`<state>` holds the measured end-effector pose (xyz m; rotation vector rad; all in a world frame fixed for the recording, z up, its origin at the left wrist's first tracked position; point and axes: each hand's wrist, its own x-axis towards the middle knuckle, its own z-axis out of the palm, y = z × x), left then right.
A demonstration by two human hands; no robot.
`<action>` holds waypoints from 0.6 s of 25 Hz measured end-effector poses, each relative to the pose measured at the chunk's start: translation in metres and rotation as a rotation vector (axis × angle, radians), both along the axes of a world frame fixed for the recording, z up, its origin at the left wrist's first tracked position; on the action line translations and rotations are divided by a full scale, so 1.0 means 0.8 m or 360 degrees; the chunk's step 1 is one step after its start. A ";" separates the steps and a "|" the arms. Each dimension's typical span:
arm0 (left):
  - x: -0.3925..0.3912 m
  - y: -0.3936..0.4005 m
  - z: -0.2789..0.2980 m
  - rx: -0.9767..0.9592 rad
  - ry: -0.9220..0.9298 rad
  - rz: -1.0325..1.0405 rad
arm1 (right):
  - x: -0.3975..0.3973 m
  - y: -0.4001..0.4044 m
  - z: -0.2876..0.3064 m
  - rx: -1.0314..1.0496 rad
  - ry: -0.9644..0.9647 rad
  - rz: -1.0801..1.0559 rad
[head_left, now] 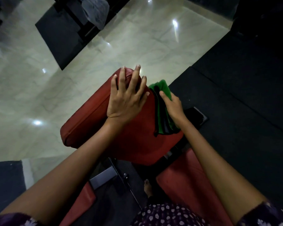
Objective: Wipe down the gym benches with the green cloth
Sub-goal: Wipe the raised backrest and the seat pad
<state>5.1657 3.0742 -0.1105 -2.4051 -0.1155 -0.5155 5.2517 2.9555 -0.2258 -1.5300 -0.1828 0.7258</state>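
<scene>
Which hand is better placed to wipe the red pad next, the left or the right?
Probably the right hand: it already holds the green cloth against the pad. The left hand lies flat on the pad, without cloth.

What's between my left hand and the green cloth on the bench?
In the head view, only a bare strip of the red bench pad separates the left hand from the green cloth, which the right hand holds against the pad's side.

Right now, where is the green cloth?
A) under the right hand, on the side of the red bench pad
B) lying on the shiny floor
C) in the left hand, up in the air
A: the right hand presses the green cloth against the red bench pad.
</scene>
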 end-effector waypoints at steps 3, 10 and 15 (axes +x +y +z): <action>0.001 -0.003 -0.002 -0.0006 0.0014 -0.0002 | -0.011 -0.009 -0.022 0.0017 -0.0063 -0.0066; -0.001 -0.004 -0.003 0.0036 0.0067 0.0037 | -0.008 -0.042 -0.086 -0.0335 0.0230 0.0068; 0.003 -0.005 0.004 0.0048 0.0072 0.0057 | -0.018 -0.036 -0.098 -0.0146 0.0226 -0.0093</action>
